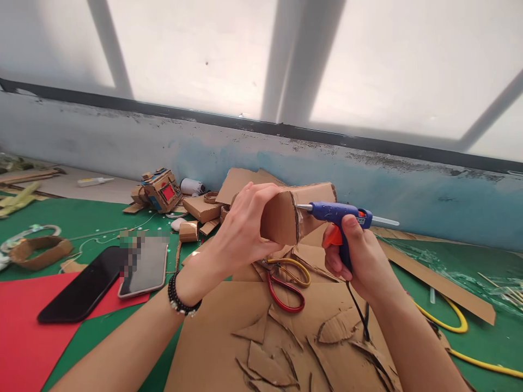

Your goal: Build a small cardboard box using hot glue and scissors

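My left hand [245, 228] is closed around a folded cardboard piece [281, 218], holding it up above the work surface. In my right hand [355, 256] is a blue hot glue gun [337, 212] with an orange trigger and a clear glue stick out of its back. Its metal nozzle meets the edge of the cardboard piece, where a whitish line of glue shows. Below the hands lie scissors [288, 277] with one red and one yellow handle. They rest on a large cardboard sheet [204, 337] among torn cardboard scraps [269, 365].
Two phones, one black [84, 286] and one lighter [145, 267], lie at the left by red paper [24, 321]. Behind them stands a small cardboard model [161, 190]. A cardboard strip [441, 280] and a yellow cord [486, 365] are at the right. A wall [261, 144] bounds the back.
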Motion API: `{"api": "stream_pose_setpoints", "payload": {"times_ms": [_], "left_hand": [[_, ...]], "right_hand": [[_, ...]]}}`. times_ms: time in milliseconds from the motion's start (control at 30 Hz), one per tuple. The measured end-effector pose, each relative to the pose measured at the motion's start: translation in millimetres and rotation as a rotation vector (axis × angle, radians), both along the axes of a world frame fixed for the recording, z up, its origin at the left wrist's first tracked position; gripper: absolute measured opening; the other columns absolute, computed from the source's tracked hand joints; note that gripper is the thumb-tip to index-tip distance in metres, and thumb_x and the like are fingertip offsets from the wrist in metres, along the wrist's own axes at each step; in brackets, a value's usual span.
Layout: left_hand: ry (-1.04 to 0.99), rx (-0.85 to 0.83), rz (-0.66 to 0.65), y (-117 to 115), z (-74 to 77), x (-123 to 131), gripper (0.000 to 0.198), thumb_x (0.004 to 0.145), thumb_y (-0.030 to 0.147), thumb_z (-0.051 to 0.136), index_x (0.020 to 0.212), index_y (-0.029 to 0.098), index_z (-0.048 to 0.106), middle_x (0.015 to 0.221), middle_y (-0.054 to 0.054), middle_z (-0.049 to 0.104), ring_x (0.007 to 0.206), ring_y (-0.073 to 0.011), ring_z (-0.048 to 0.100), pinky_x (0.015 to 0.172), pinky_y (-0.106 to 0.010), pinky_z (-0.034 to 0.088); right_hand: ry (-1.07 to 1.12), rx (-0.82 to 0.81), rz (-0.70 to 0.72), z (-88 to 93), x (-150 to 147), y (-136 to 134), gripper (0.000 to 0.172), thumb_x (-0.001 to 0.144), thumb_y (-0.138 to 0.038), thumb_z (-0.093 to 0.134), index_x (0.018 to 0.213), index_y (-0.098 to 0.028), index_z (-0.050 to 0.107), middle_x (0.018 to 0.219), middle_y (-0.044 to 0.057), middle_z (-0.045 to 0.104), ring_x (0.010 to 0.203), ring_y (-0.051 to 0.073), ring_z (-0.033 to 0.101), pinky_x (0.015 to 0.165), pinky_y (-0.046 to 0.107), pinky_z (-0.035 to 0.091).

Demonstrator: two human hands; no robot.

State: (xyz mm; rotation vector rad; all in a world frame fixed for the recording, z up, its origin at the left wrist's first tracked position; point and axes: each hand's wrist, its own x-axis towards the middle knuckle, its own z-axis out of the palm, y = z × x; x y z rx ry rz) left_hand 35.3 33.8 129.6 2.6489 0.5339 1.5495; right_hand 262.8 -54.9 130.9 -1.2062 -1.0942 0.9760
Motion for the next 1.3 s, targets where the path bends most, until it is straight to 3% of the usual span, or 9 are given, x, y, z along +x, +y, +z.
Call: {"api": "stream_pose_setpoints", "payload": {"times_ms": [300, 567, 1000, 1300], "left_hand": [[-0.008, 0.001, -0.007, -2.0, 3.1, -0.2, 0.081, 0.078, 0.011, 0.079, 0.147, 0.027, 0.041, 0.141, -0.014, 0.061, 0.132, -0.0368, 0.059, 0.109, -0.057, 0.054], [0.005, -0.041, 0.018, -2.6, 2.8, -0.7, 0.080, 0.078, 0.011, 0.080, 0.146, 0.028, 0.042, 0.141, -0.013, 0.061, 0.133, -0.0338, 0.060, 0.110, -0.051, 0.053], [-0.002, -0.064, 0.018, -2.8, 4.0, -1.5, 0.078, 0.079, 0.012, 0.080, 0.145, 0.027, 0.043, 0.140, -0.014, 0.060, 0.133, -0.0357, 0.060, 0.108, -0.054, 0.056], [-0.025, -0.107, 0.028, -5.5, 4.1, -2.0, 0.083, 0.073, 0.008, 0.081, 0.144, 0.029, 0.044, 0.139, -0.011, 0.060, 0.132, -0.0337, 0.061, 0.108, -0.050, 0.056]], "right_hand": [[-0.027, 0.019, -0.003, -1.7, 0.4, 0.2, 0.071, 0.085, -0.090, 0.066, 0.072, -0.020, 0.063, 0.042, -0.002, 0.051, 0.032, 0.009, 0.038, 0.037, 0.024, 0.031], [-0.054, 0.037, -0.012, -2.4, -0.2, 1.2, 0.072, 0.085, -0.090, 0.066, 0.069, -0.020, 0.061, 0.042, -0.001, 0.051, 0.033, 0.009, 0.039, 0.037, 0.023, 0.030], [-0.044, 0.031, -0.009, -2.4, -1.4, 0.8, 0.071, 0.085, -0.090, 0.066, 0.071, -0.021, 0.062, 0.043, -0.001, 0.052, 0.033, 0.010, 0.039, 0.037, 0.023, 0.029], [-0.061, 0.044, 0.004, -2.4, -0.5, -0.6, 0.069, 0.086, -0.089, 0.065, 0.072, -0.021, 0.062, 0.044, -0.001, 0.053, 0.033, 0.009, 0.039, 0.037, 0.023, 0.028]]}}
